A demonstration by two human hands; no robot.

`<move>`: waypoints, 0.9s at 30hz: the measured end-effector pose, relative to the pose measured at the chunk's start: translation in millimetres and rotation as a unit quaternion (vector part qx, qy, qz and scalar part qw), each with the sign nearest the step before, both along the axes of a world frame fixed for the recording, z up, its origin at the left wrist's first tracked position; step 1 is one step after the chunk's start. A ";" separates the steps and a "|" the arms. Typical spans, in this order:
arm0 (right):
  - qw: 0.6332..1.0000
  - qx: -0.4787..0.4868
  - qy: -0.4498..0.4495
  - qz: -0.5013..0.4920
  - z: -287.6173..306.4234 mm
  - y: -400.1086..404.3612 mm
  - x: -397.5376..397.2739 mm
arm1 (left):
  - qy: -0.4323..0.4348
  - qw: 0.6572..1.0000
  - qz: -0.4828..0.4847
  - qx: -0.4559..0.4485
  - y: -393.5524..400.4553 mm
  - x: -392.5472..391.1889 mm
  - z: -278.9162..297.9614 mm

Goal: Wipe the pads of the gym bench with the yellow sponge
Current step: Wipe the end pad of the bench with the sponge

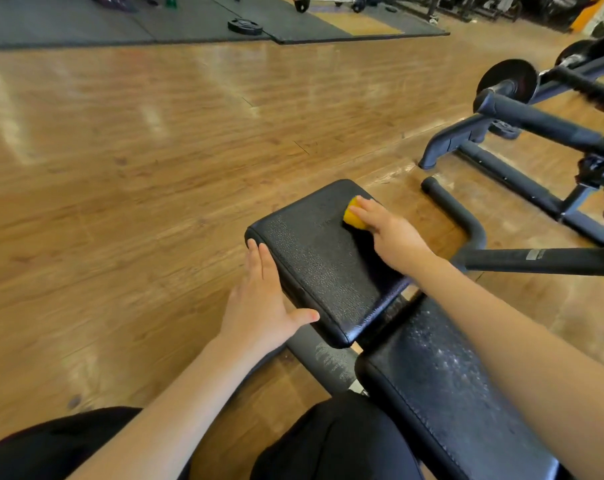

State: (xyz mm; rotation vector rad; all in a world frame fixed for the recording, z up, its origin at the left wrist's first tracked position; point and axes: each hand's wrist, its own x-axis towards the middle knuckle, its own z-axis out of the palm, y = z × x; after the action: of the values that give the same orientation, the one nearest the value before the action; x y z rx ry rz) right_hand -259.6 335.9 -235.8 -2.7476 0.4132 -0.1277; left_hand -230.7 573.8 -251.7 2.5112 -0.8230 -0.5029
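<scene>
My right hand [390, 233] presses the sponge [353, 216] with flat fingers on the seat pad [314, 258] mid-frame, left hand [259, 306] fingers straight, together, steadying its edge.

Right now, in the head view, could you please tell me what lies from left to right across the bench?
Left hand resting on the small pad's edge → small pad → yellow sponge → right hand pressing the sponge → weight machine.
</scene>
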 end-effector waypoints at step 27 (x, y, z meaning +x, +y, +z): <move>0.997 0.032 -0.050 -0.040 -21.0 83.2 -69.9 | 0.011 0.999 0.013 -0.036 0.1 -0.5 -3.5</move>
State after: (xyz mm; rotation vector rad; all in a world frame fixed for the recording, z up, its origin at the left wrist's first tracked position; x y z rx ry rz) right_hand -329.4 419.2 -256.8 -2.6493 0.4909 -0.2672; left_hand -231.2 573.9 -255.2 2.4434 -0.7846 -0.4825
